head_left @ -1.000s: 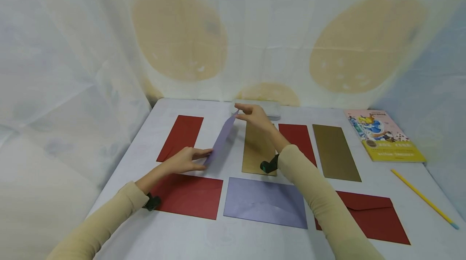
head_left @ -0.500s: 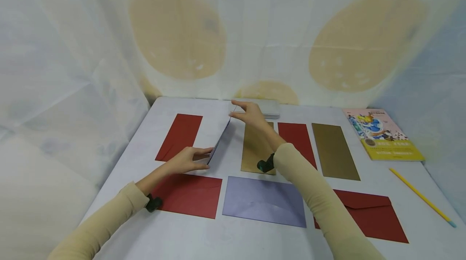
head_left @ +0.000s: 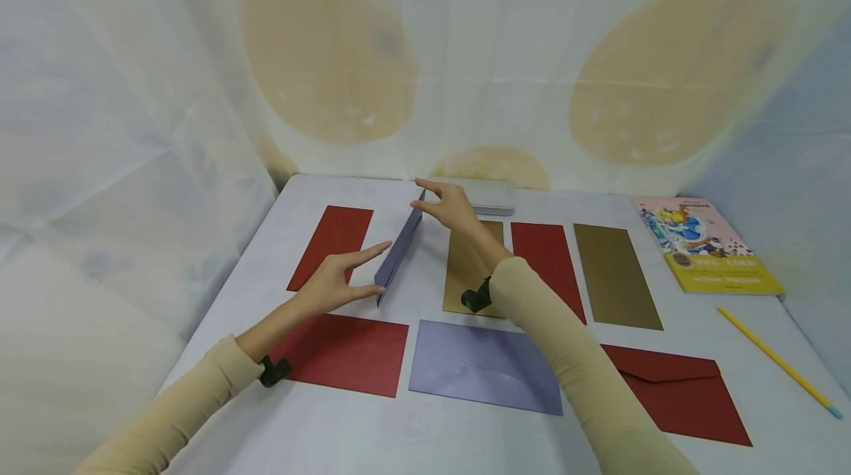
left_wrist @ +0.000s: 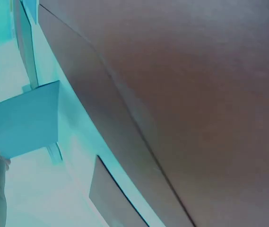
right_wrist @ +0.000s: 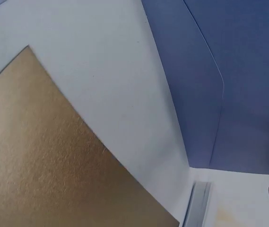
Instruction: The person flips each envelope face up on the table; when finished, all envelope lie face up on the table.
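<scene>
A purple envelope (head_left: 399,250) stands on edge above the table in the head view, its far end pinched between the thumb and fingers of my right hand (head_left: 452,210). My left hand (head_left: 332,279) is at its near end with thumb and index finger spread wide; whether the thumb touches the envelope I cannot tell. In the right wrist view the flap side of the purple envelope (right_wrist: 247,104) shows, beside a gold envelope (right_wrist: 68,156). A flapped envelope (left_wrist: 195,104) fills much of the colour-shifted left wrist view, with the raised envelope (left_wrist: 25,118) at left.
Red envelopes lie at far left (head_left: 335,238), near left (head_left: 359,357), centre right (head_left: 545,261) and near right (head_left: 691,394). A purple envelope (head_left: 482,364) lies in front. Gold envelope (head_left: 618,275), book (head_left: 705,246), pencil (head_left: 778,360) and pale flat case (head_left: 495,198) surround them.
The raised purple envelope has tilted from leaning to nearly upright, turning its other face into view. My left fingers have spread apart from their hold. My right hand has shifted slightly left.
</scene>
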Tool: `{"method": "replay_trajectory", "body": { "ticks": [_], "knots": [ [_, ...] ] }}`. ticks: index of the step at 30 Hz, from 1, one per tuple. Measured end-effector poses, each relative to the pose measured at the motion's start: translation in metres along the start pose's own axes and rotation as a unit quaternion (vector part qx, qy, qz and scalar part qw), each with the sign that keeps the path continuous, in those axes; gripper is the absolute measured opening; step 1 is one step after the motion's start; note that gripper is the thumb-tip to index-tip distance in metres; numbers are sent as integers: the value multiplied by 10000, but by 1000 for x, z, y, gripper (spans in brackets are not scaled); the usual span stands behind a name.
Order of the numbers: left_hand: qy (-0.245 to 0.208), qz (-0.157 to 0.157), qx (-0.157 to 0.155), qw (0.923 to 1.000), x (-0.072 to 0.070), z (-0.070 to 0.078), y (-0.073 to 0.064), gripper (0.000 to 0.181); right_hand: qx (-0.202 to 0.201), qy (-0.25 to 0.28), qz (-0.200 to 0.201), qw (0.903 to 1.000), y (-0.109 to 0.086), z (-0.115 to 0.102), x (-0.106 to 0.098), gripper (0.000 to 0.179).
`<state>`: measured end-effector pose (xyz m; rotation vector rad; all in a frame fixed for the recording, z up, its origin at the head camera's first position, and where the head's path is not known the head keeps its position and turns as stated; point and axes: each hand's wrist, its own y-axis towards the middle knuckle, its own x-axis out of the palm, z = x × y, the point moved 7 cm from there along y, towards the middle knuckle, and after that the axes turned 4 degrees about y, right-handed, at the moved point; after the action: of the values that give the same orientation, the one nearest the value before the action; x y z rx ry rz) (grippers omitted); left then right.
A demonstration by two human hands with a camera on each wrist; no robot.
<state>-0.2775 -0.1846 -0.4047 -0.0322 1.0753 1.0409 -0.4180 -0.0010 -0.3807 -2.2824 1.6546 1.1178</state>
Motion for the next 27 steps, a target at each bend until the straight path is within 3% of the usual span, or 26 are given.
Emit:
{"method": "replay_trajectory", "body": {
  "ticks": [5,13,16,23,27],
  "knots": [
    [68,-141,96,9998,1,1,2,68,-56,29,-6,10000,3,-3,5,55],
    [170,51,-131,9998,-7,-2,-2,70,-199,335,248,9989,-1,-4,4,59],
    [101,91,-310,9994,-10,-7,-5,74,-102,210,-18,9997,-7,1,11,61],
    [49,102,-688,9976,-16,-17,-12,79,277,19,-1191,9925,-22,22,40,64],
    [-116,149,-888,9959,-18,-24,-15,85,329,2,-1450,9889,-29,27,47,64]
  ]
}}
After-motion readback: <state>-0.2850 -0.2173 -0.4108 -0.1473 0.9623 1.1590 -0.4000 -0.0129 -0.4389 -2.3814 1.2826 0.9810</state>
